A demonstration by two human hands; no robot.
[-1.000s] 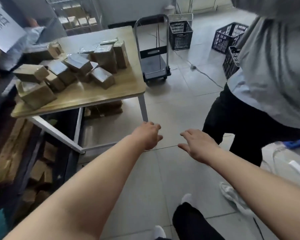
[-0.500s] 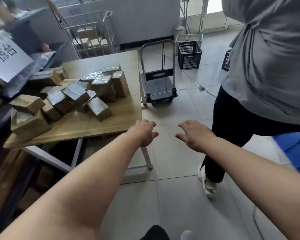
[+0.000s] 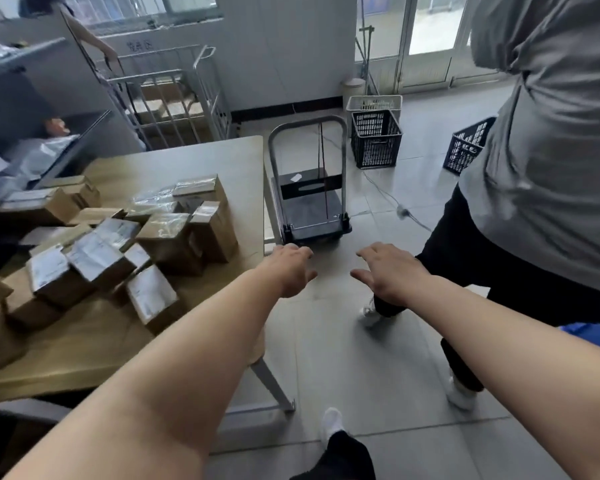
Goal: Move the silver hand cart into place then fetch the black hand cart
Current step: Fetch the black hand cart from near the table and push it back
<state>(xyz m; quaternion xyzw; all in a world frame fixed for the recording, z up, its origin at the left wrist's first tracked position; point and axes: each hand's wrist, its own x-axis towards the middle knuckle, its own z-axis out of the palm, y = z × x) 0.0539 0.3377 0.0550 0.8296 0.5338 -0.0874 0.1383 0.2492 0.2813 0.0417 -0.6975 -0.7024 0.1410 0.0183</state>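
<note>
1. Standing on the tiled floor [image 3: 388, 372], the black hand cart [image 3: 310, 209] has a dark flat deck and an upright grey loop handle; it sits just beside the far right corner of the wooden table [image 3: 219, 161], its long side running along the table's edge.
2. Reaching toward the cart, the left hand [image 3: 290, 270] hangs palm down with fingers loosely curled and apart, holding nothing; its fingertips appear just below the cart's near edge, and contact cannot be told from this angle.
3. To the right of the cart's near end, the right hand [image 3: 390, 273] is also palm down, fingers spread wide and empty, apart from the cart.
4. On the table to the left of the cart lies a heap of small cardboard parcels [image 3: 125, 237], many with white labels and clear tape.
5. Behind the cart, farther from the camera, a black plastic crate [image 3: 376, 138] stands on the floor with a white basket [image 3: 373, 102] just behind it; a second black crate [image 3: 468, 145] is off to the cart's right.
6. A thin cable [image 3: 388, 199] trails across the floor to the right of the cart.
7. Right of the cart, a second person in a grey shirt [image 3: 548, 140] and black trousers stands close.
8. Beyond the table, left of the cart, a metal cage trolley [image 3: 174, 98] holds boxes.
</note>
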